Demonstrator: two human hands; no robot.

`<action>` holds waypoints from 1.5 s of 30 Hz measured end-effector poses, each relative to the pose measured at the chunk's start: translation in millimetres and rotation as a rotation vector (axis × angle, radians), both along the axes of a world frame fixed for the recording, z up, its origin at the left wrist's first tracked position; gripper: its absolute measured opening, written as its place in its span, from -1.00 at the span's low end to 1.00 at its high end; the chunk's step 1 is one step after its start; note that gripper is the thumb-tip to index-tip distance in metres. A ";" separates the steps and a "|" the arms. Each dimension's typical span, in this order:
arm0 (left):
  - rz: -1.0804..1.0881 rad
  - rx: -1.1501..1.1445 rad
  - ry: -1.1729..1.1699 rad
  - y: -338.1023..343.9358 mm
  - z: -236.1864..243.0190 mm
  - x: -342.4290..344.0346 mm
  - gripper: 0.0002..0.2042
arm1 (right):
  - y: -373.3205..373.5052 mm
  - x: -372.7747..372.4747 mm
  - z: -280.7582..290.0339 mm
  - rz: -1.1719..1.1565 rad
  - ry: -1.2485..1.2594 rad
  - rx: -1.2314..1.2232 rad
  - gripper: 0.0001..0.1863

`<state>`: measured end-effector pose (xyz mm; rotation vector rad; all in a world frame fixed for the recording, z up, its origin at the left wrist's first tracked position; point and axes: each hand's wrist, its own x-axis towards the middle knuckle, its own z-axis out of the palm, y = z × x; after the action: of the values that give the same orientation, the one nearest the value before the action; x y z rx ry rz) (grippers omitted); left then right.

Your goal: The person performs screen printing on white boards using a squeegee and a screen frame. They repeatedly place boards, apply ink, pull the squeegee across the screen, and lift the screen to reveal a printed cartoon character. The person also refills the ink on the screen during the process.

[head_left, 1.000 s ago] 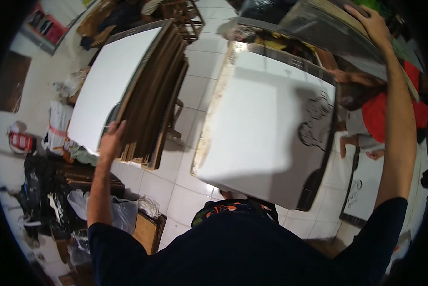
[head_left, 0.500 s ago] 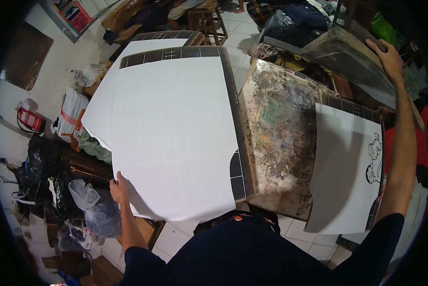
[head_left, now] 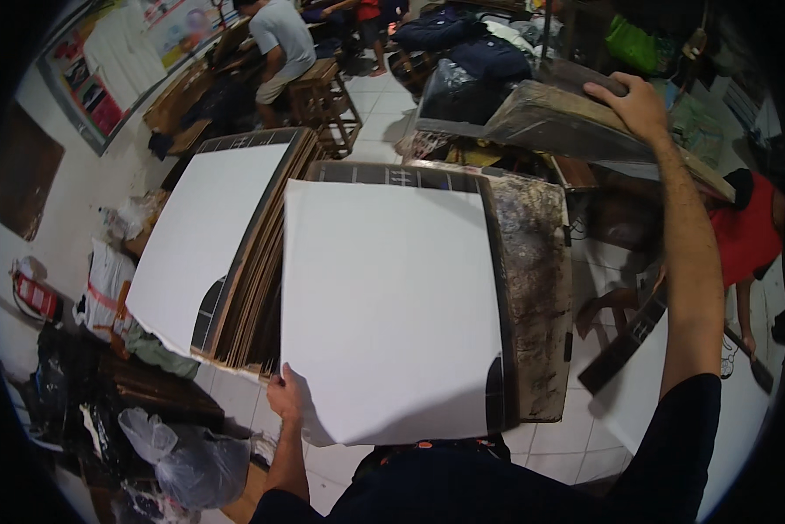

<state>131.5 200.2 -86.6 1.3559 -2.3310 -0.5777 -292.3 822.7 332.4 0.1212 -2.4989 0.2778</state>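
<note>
My left hand grips the lower left edge of a dark board covered with white cloth. The board lies over a stained work surface, whose right part shows beside it. At the upper right, my right hand is closed on the edge of a raised, tilted frame with a worn wooden rim. To the left of my board stands a tall stack of boards, with white cloth on its top one.
A co-worker in red stoops at the right beside another white-covered board. Farther back, a person sits on a wooden stool. Plastic bags and a red fire extinguisher are on the left.
The board under my left hand has moved right, off the stack and onto the stained surface. The printed board has left that surface toward the right. My right hand keeps the frame raised.
</note>
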 end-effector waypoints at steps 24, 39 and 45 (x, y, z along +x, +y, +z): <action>-0.535 0.101 -0.344 87.2 -23.0 -117.6 -0.17 | -3.4 -18.7 34.7 0.035 -0.037 -0.087 -0.16; -0.596 0.147 -0.372 66.3 -63.6 -127.8 -0.14 | -0.6 -9.8 22.4 0.087 -0.008 -0.064 -0.12; -0.754 -0.052 -0.167 162.1 12.5 -181.9 -0.12 | -9.0 41.4 -34.3 0.005 -0.098 -0.019 -0.22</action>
<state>-50.5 362.3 -74.1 0.4697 -2.9516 -0.6116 -250.9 813.7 298.1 0.1090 -2.5931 0.3163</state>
